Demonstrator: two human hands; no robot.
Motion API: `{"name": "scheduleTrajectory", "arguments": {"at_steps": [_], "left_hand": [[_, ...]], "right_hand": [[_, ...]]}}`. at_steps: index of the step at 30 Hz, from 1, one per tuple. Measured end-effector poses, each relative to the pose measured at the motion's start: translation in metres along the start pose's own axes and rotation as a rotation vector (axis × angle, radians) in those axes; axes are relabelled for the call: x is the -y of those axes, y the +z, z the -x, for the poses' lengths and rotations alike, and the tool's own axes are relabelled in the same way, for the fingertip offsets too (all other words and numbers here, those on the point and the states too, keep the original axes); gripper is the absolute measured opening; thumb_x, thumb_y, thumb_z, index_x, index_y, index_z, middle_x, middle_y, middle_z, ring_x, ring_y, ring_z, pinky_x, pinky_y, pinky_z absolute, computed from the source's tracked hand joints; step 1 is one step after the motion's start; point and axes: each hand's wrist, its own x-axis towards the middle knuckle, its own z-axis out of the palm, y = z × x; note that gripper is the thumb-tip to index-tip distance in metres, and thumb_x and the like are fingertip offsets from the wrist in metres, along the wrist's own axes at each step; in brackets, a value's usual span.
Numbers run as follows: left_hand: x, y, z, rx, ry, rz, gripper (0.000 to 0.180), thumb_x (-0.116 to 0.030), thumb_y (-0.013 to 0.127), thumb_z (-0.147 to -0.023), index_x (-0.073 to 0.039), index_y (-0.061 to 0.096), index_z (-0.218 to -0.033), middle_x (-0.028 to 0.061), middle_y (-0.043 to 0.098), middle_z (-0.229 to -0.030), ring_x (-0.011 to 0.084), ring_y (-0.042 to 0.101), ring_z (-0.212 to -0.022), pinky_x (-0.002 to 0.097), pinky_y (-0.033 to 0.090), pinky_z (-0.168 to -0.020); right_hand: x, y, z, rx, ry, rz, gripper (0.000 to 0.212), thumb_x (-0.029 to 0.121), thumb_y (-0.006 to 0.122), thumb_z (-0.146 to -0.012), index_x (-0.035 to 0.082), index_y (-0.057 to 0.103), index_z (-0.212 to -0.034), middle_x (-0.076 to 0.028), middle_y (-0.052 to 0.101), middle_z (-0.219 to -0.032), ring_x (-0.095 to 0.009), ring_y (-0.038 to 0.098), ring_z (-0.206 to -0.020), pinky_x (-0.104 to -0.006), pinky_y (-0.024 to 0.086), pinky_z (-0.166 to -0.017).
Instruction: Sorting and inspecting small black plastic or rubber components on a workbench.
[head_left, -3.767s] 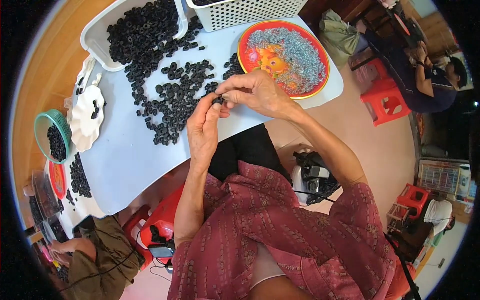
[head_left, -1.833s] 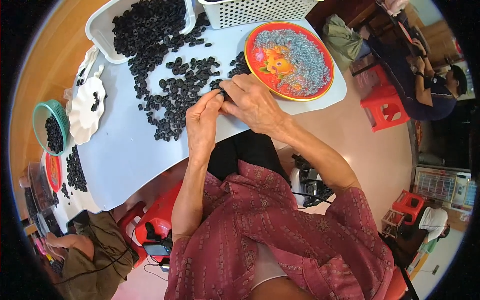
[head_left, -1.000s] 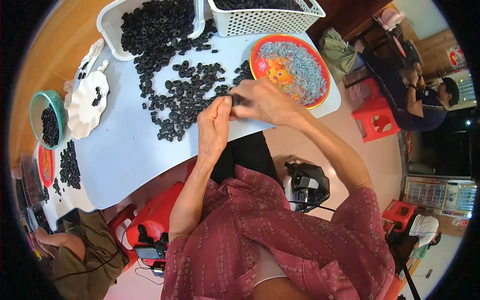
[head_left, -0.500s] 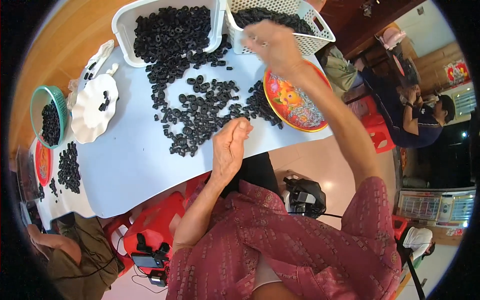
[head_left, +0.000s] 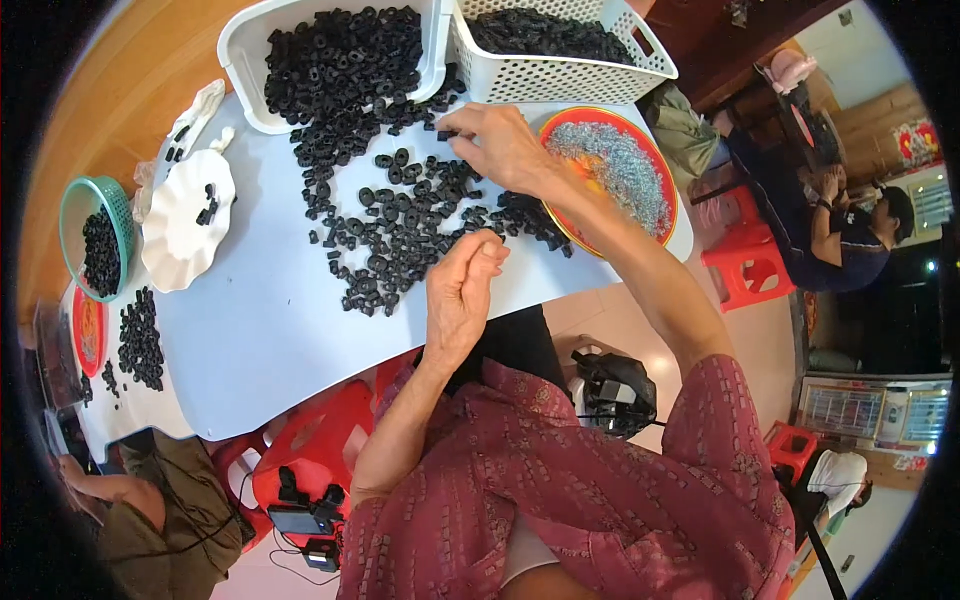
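Observation:
My left hand [head_left: 462, 292] is closed in front of the pile, fingers curled toward the thumb; what they hold, if anything, is hidden. Many small black ring-shaped parts [head_left: 395, 235] lie scattered on the light blue table just beyond it. My right hand [head_left: 500, 147] reaches over the pile's right side, thumb and fingers apart. A small black part [head_left: 446, 135] lies on the tabletop by its fingertips. Under my right forearm is a round red, yellow-rimmed tray [head_left: 673, 190] of small shiny silvery pieces.
A white tub [head_left: 236, 75] heaped with black parts and a perforated white basket [head_left: 570, 80] of dark pieces stand at the back. Leftward are a scalloped white plate [head_left: 180, 240] and a green colander [head_left: 125, 215]. Other people sit at far left and right.
My right hand has come down from over the white basket to the tabletop, moving nearer and left. More of the red tray shows. My left hand has stayed almost still.

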Motion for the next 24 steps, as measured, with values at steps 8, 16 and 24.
{"name": "scheduleTrajectory", "arguments": {"at_steps": [8,16,24], "left_hand": [[0.006,-0.003,0.0,-0.032,0.033,0.077,0.027,-0.013,0.045,-0.094,0.004,0.052,-0.114,0.0113,0.064,-0.091,0.0144,0.058,-0.081,0.0283,0.049,-0.075],[0.002,-0.001,-0.002,-0.063,0.043,0.022,0.025,-0.009,0.049,-0.095,0.004,0.052,-0.117,0.0066,0.061,-0.089,0.0119,0.058,-0.08,0.0258,0.048,-0.074],[0.01,-0.001,-0.001,-0.029,0.0,0.049,0.025,-0.006,0.054,-0.092,0.006,0.056,-0.115,0.0067,0.063,-0.091,0.0118,0.06,-0.079,0.026,0.049,-0.075]], "right_hand": [[0.035,-0.031,0.054,0.151,0.263,-0.471,0.027,0.003,0.056,-0.085,0.007,0.066,-0.111,0.0,0.057,-0.084,-0.007,0.052,-0.074,-0.0235,0.043,-0.068],[0.055,-0.035,0.096,0.056,0.176,-0.393,0.023,0.007,0.064,-0.082,0.001,0.062,-0.104,-0.007,0.066,-0.084,-0.013,0.063,-0.079,-0.027,0.051,-0.072],[0.041,-0.013,0.118,-0.094,0.351,-0.747,0.013,0.008,0.065,-0.083,-0.001,0.067,-0.092,-0.003,0.065,-0.077,-0.006,0.057,-0.069,-0.0231,0.046,-0.061]]}}
